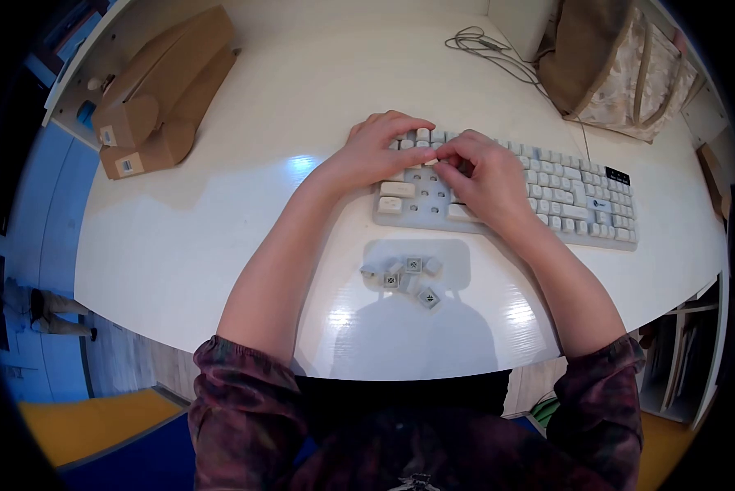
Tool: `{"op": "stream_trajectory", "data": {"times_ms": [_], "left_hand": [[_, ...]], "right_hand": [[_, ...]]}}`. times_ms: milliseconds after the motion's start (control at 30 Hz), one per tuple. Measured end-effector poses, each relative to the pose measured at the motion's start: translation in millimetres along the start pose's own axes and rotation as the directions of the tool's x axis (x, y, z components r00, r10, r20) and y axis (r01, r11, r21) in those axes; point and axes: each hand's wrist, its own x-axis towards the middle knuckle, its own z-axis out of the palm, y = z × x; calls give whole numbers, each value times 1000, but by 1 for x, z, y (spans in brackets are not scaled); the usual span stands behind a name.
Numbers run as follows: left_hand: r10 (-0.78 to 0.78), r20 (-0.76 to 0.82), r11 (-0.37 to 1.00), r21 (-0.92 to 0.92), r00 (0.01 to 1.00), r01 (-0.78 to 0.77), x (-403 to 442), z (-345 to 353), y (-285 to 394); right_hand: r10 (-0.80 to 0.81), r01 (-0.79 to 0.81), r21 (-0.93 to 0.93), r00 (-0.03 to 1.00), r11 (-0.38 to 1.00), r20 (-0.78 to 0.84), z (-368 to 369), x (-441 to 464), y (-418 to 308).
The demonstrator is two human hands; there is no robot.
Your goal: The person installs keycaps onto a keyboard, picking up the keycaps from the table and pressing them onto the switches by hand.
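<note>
A white keyboard [576,211] lies on the desk, with several keycaps off its left part and bare switches showing there. My right hand [490,182] is over that part, its thumb and fingers pinched on a small white keycap [431,162]. My left hand [376,149] rests at the keyboard's upper left with its index finger and thumb apart. The left thumb tip reaches the same keycap, close to the right fingertips. Nearer my body, several loose keycaps [413,265] lie in a small pile, some upside down on a pale rectangular patch [457,255].
Brown cardboard packaging [167,90] stands at the back left of the white desk [171,245]. A coiled grey cable [486,45] lies at the back right, beside a brown and cream bag [621,74]. Open shelves [683,352] are below at right.
</note>
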Motion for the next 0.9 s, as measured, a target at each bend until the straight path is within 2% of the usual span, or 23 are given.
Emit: {"op": "stream_trajectory", "data": {"times_ms": [333,500,700,900], "left_hand": [[93,-19,993,70,995,-92,-3,0,-3],[98,-20,992,83,995,-96,-3,0,-4],[90,-27,992,87,996,-88,-4,0,-2],[-6,-19,998,-57,1000,5,0,0,-1]], "right_hand": [[53,-54,44,998,998,19,-1,1,0],[19,-19,-52,1000,998,7,0,2,-2],[23,-22,-26,999,999,32,0,2,0],[-144,136,-100,987,986,-72,1,-5,-3]]}}
